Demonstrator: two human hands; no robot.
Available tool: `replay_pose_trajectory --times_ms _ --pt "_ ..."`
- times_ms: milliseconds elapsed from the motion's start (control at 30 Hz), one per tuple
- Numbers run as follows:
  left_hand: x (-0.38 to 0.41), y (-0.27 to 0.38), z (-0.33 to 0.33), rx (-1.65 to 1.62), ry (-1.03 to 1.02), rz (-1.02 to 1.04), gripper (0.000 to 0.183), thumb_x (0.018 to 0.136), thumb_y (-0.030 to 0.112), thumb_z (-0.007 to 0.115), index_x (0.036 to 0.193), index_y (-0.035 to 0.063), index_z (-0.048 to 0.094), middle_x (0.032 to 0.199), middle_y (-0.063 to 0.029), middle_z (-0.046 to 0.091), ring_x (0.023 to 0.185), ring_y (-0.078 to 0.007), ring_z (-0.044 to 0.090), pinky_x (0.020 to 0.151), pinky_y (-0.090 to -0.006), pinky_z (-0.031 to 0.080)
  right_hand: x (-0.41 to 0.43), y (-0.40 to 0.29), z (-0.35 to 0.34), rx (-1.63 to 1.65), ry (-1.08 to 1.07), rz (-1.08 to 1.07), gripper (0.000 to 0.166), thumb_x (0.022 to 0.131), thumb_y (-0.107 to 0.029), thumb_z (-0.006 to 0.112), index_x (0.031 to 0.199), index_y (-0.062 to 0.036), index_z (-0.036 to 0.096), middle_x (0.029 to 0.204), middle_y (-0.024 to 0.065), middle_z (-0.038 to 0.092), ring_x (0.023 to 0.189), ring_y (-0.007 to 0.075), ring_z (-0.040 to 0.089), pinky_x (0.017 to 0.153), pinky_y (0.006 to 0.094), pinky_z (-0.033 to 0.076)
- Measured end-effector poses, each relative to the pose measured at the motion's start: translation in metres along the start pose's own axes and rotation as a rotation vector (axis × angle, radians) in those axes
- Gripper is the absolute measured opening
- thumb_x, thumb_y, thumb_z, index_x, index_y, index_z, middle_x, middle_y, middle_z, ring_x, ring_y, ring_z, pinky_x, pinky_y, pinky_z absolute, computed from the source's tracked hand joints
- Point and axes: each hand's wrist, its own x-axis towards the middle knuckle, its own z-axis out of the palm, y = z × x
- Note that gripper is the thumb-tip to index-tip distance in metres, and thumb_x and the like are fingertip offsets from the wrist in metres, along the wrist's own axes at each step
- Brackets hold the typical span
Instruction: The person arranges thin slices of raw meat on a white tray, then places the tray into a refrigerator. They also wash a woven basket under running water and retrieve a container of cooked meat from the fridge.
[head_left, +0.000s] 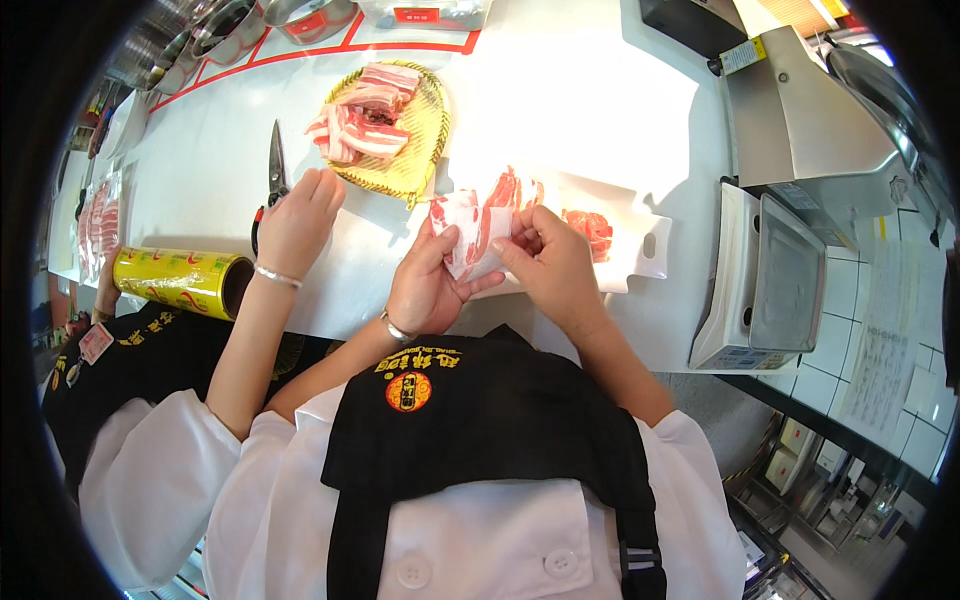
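Note:
My left hand (429, 281) holds a folded slice of fatty raw meat (471, 236) from the left and below. My right hand (553, 262) pinches the right edge of the same slice between thumb and fingers. Just behind my right hand lies a white tray (656, 251) with a handle slot, bearing red raw meat (590, 231). More raw meat slices (508, 189) show beyond my fingers; what they rest on is partly hidden. Farther back to the left, a yellow woven basket (424, 142) holds strips of raw pork belly (367, 124).
A co-worker's hand (311, 202) hovers beside black-handled scissors (276, 169), left of my hands. A yellow roll of plastic film (176, 279) lies farther left. Metal bowls (229, 34) stand at the back left, a scale (787, 277) and a metal machine (817, 112) at the right.

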Motion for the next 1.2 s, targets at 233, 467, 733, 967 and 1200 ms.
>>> replay_pose_trajectory --times_ms 233,467,733,967,1200 --pt "-0.005 0.001 0.005 0.086 0.050 0.005 0.042 0.095 0.016 0.043 0.135 0.0167 0.029 0.126 -0.0073 0.048 0.105 -0.0223 0.058 0.073 -0.0385 0.058 0.001 0.013 -0.026 0.343 -0.051 0.150 0.007 0.083 -0.007 0.060 0.083 -0.0043 0.053 0.070 0.0002 0.054 0.062 0.0055 0.052 0.051 0.0191 0.038" --pt "-0.002 -0.005 -0.002 0.101 -0.053 -0.017 0.050 0.090 0.013 0.054 0.135 0.0137 0.034 0.122 -0.0047 0.052 0.107 -0.0190 0.056 0.076 -0.0342 0.056 -0.003 0.008 -0.016 0.451 -0.074 0.201 0.008 0.083 -0.003 0.058 0.090 -0.0015 0.054 0.077 0.0030 0.058 0.068 0.0075 0.055 0.061 0.0207 0.046" --pt "-0.015 -0.007 -0.007 0.121 0.060 0.121 0.058 0.078 -0.001 0.065 0.128 0.0150 0.040 0.116 -0.0007 0.055 0.101 -0.0146 0.058 0.074 -0.0316 0.055 -0.016 0.003 0.002 0.347 -0.099 0.224 0.020 0.082 -0.009 0.064 0.099 -0.0002 0.057 0.085 0.0037 0.062 0.077 0.0074 0.056 0.070 0.0219 0.046" --pt "-0.014 -0.007 -0.016 0.115 0.105 0.100 0.046 0.085 0.003 0.057 0.127 0.0111 0.042 0.106 -0.0086 0.060 0.092 -0.0185 0.063 0.072 -0.0338 0.056 -0.003 0.020 -0.021 0.168 -0.016 0.153 0.017 0.084 -0.008 0.061 0.095 0.0045 0.057 0.081 0.0057 0.063 0.073 0.0100 0.059 0.063 0.0248 0.048" --pt "-0.015 -0.006 -0.024 -0.098 -0.065 0.025 0.044 0.097 0.035 0.028 0.131 0.0104 0.042 0.113 -0.0102 0.059 0.099 -0.0237 0.060 0.079 -0.0386 0.052 0.021 0.024 -0.040 -0.326 0.103 0.144 0.035 0.082 -0.007 0.058 0.115 0.0039 0.055 0.081 0.0124 0.066 0.071 0.0142 0.062 0.064 0.0280 0.050"
